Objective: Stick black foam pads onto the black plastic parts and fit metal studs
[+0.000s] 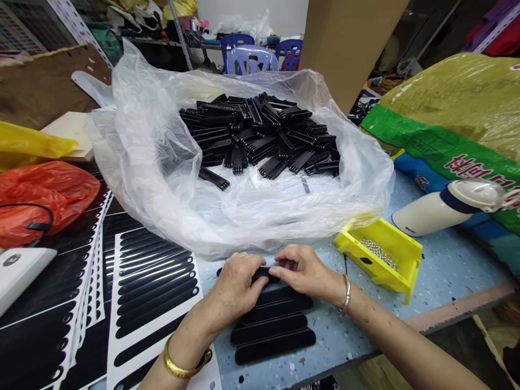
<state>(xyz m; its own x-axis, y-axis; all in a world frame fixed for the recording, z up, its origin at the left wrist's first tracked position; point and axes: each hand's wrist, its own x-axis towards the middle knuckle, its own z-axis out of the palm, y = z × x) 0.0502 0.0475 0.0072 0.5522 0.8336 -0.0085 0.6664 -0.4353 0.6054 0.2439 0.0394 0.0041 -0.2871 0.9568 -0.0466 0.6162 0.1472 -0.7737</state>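
A black moulded strip (264, 274) with rounded ends sits at the far end of a row of like strips (274, 330), which lie flat and parallel on the speckled blue worktop (450, 276). The left hand (235, 284) and right hand (303, 270) are both on that strip. The grip of each is closed on it, with the fingers of the right hand (280, 259) pinching from the right and the left hand covering the other end, so most of the strip is hidden.

A gold bangle (184, 360) circles the left wrist and a silver bracelet (345, 295) the right. Just left of the row lie white-bordered sheets printed with black strip shapes (154, 292), overlapping others at the worktop's left side.

Beyond the hands, a clear plastic bag (247, 211) holds a heap of black comb-like parts (260, 132). To the right stands a yellow plastic tray (384, 254) containing small metal pieces, with a white and navy cylinder (444, 208) lying past it against a green and yellow sack (455, 116). On the left are a red plastic bag (40, 203), a yellow bag (28, 142) and a white block (20, 276). Blue plastic chairs (252, 59) stand in the background.
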